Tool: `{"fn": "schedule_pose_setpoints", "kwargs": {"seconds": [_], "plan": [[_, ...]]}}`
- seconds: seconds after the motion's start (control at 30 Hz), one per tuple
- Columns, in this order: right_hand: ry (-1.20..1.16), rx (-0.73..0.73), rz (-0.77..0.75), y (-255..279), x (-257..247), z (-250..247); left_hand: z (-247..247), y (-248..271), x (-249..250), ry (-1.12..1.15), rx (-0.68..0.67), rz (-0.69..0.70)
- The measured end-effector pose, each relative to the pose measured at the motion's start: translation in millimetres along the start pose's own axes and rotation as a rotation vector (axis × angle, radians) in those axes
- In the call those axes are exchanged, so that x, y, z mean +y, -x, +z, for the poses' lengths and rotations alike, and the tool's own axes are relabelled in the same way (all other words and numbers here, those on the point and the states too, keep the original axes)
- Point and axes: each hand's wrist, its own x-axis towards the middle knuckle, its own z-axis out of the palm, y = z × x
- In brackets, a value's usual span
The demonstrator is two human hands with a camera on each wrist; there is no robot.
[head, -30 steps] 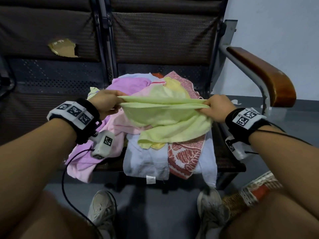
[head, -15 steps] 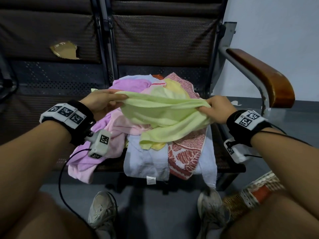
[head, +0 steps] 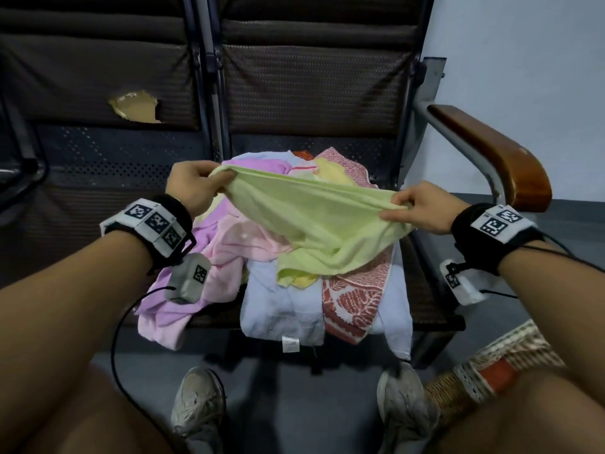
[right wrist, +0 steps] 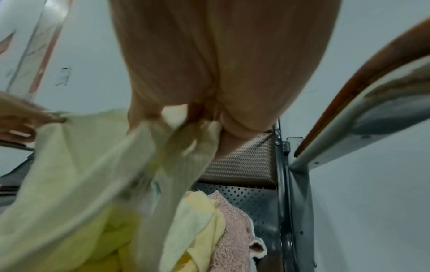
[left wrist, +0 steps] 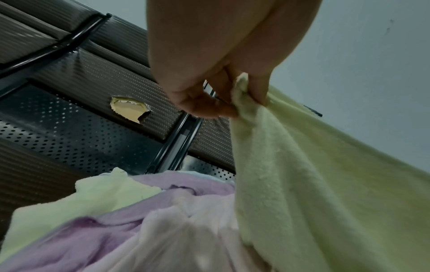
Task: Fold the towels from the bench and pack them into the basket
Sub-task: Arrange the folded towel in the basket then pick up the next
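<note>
A light green towel (head: 314, 217) is stretched between both hands above a pile of towels on the bench seat (head: 422, 290). My left hand (head: 196, 185) pinches its upper left corner (left wrist: 244, 99). My right hand (head: 415, 208) pinches the opposite corner (right wrist: 177, 117); that view is blurred. The towel's lower part sags onto the pile. Under it lie a purple towel (head: 167, 309), a pink towel (head: 235, 244), a pale blue towel (head: 281, 309), a yellow one (right wrist: 197, 226) and a red-and-white patterned towel (head: 353, 299). The woven basket (head: 484, 371) sits on the floor at lower right, partly hidden by my right leg.
A wooden armrest (head: 494, 155) on a metal frame rises right of the seat. The padded backrest (head: 311, 83) stands behind the pile; the neighbouring backrest has a torn hole (head: 136, 106). My shoes (head: 199, 404) rest on the grey floor below the seat edge.
Both hands have lifted the green towel higher and pulled it wider apart, the left hand moving up and back. The towel's top edge now stretches taut and slants down to the right.
</note>
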Motion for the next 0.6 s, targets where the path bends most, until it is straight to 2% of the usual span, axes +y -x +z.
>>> {"fn": "schedule_pose_setpoints", "kwargs": {"seconds": [0.2, 0.43, 0.53, 0.6], "plan": [[-0.073, 0.238, -0.083, -0.2, -30.5, -22.4, -13.0, -11.3, 19.5, 0.041, 0.140, 0.033], [-0.054, 0.305, -0.177, 1.4, -62.5, -71.8, -35.5, -16.8, 64.3, 0.105, 0.067, 0.065], [0.018, 0.263, -0.177, 4.0, -79.2, -91.3, -40.1, -20.8, 82.8, 0.090, 0.018, 0.115], [0.116, 0.214, -0.128, 4.1, -90.4, -104.6, -45.1, -20.7, 94.7, 0.095, -0.084, 0.112]]}}
